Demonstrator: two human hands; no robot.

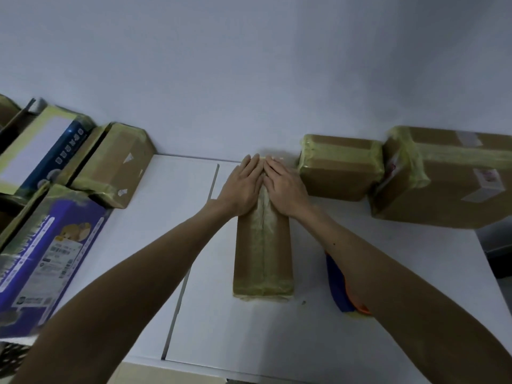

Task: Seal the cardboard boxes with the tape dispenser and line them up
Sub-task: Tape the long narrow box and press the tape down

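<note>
Brown cardboard, taped along its centre seam: the long narrow box point(263, 245) lies lengthwise at mid-desk point(210, 314), its far end near the back edge, just beside a small sealed box point(340, 167). Left hand point(243, 187) and right hand point(285, 187) lie flat, side by side on that far end, fingers straight, pressing the tape, not gripping. Judged light, stiff and tape-slick, the box is best taken by its long sides; the tape dispenser point(336, 284) rests partly under the right forearm.
</note>
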